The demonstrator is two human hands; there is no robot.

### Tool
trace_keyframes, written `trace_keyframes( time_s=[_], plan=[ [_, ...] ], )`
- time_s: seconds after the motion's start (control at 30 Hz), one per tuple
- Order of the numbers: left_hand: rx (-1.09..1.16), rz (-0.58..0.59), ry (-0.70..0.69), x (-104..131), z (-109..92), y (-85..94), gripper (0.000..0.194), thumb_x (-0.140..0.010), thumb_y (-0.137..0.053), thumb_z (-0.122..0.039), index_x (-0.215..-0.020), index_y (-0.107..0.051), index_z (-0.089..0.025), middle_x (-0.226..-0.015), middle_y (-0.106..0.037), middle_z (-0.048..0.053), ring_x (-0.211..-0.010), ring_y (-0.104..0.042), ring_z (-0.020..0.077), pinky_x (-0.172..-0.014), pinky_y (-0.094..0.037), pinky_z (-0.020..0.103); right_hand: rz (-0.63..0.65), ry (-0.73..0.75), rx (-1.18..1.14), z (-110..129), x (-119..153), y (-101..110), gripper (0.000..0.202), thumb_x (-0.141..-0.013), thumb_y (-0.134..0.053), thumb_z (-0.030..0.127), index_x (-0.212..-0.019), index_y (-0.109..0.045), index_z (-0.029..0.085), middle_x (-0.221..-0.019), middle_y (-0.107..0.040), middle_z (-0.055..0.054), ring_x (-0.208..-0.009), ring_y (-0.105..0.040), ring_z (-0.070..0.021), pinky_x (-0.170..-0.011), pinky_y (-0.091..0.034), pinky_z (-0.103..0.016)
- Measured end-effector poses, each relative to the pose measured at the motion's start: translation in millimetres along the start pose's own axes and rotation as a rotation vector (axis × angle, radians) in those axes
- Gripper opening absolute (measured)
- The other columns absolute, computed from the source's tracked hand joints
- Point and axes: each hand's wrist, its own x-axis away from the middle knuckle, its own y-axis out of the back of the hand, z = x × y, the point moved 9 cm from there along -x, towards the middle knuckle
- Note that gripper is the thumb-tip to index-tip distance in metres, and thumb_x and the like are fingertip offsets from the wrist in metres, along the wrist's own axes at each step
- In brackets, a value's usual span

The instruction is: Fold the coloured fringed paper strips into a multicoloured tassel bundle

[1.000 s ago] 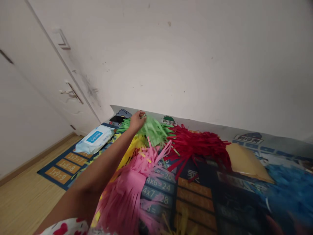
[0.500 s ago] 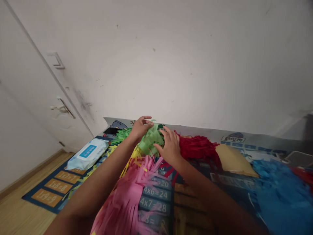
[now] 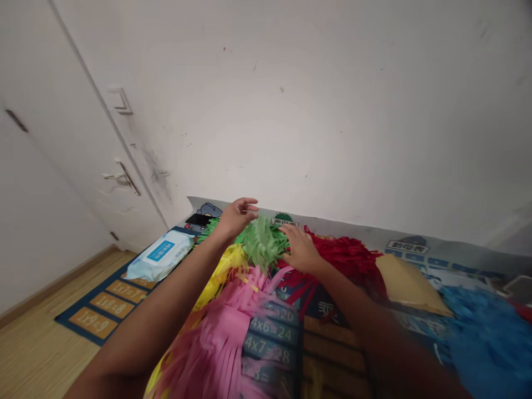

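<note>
Light green fringed paper (image 3: 264,241) lies in a bunched heap between my hands. My left hand (image 3: 239,217) is over its left edge, open, fingers stretched to the right. On the other side my right hand (image 3: 301,249) is open too, its fingertips and thumb at the heap's right edge; whether they touch it I cannot tell. Pink fringed paper (image 3: 233,324) spreads nearer to me, over yellow fringed paper (image 3: 226,263). Beyond my right hand sits a red fringed bundle (image 3: 349,255). Darker green strips (image 3: 211,226) show behind my left wrist.
A wet-wipes pack (image 3: 160,255) and a dark phone-like slab (image 3: 199,220) lie at the left on the printed multiplication mat (image 3: 93,317). Rightward are a tan packet (image 3: 411,285) and blue fringed paper (image 3: 490,338). The wall (image 3: 311,111) rises behind; a door (image 3: 120,205) stands left.
The light green paper sits lower and more bunched. My left thumb and fingers have come off its top, and my hands are slightly farther apart. The view has shifted a little left.
</note>
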Motion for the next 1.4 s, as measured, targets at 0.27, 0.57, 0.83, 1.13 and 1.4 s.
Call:
trace_keyframes(
  time_s=[0.27, 0.57, 0.83, 1.13, 1.4],
  plan=[
    [0.091, 0.061, 0.014, 5.3, -8.1, 11.6, 0.044, -0.053, -0.081, -0.021, -0.094, -0.067, -0.015, -0.082, -0.066, 0.002, -0.062, -0.055, 0.0095, -0.052, -0.036, 0.019, -0.125, -0.034, -0.279, -2.3, -9.9, -19.8, 0.012, -0.078, -0.06, 0.018, -0.081, -0.07, 0.024, -0.111, -0.069, -0.007, -0.115, -0.053, -0.0271, -0.102, -0.034, -0.049],
    [0.19, 0.433, 0.055, 52.0, -20.6, 4.0, 0.04, -0.059, -0.084, -0.025, -0.095, -0.07, -0.016, -0.084, -0.065, 0.005, -0.067, -0.055, 0.0105, -0.055, -0.038, 0.019, 0.015, 0.054, -0.699, 10.7, -7.4, 3.8, 0.06, -0.064, -0.052, 0.007, -0.122, -0.051, 0.023, -0.135, -0.054, -0.008, -0.126, -0.048, -0.0225, -0.104, -0.037, -0.042],
    [0.099, 0.676, 0.022, 73.3, -29.2, 1.2, 0.029, -0.063, -0.082, -0.027, -0.084, -0.068, -0.014, -0.075, -0.061, 0.003, -0.067, -0.051, 0.0116, -0.058, -0.037, 0.02, 0.37, 0.148, -0.857, 65.5, -29.0, -28.1, 0.051, -0.059, -0.062, 0.007, -0.109, -0.066, 0.021, -0.114, -0.068, -0.004, -0.112, -0.059, -0.0236, -0.1, -0.042, -0.037],
    [0.011, 0.573, 0.027, 82.4, -0.9, 30.8, 0.034, -0.059, -0.08, -0.039, -0.079, -0.062, -0.018, -0.074, -0.058, 0.003, -0.066, -0.05, 0.0142, -0.059, -0.038, 0.023, 0.331, -0.09, -0.881, 29.8, -7.1, -63.9, 0.025, -0.066, -0.071, 0.023, -0.09, -0.072, 0.017, -0.08, -0.071, -0.002, -0.077, -0.065, -0.0188, -0.075, -0.05, -0.032],
    [-0.327, 0.328, -0.002, 75.7, 27.9, 50.2, 0.035, -0.073, -0.067, -0.04, -0.101, -0.067, -0.02, -0.09, -0.069, 0.01, -0.085, -0.064, 0.0253, -0.072, -0.05, 0.035, 0.198, -0.352, -0.91, -18.4, -6.7, -59.1, 0.007, -0.074, -0.07, 0.017, -0.079, -0.068, 0.014, -0.064, -0.067, 0.002, -0.06, -0.063, -0.0132, -0.066, -0.05, -0.027]
  ],
)
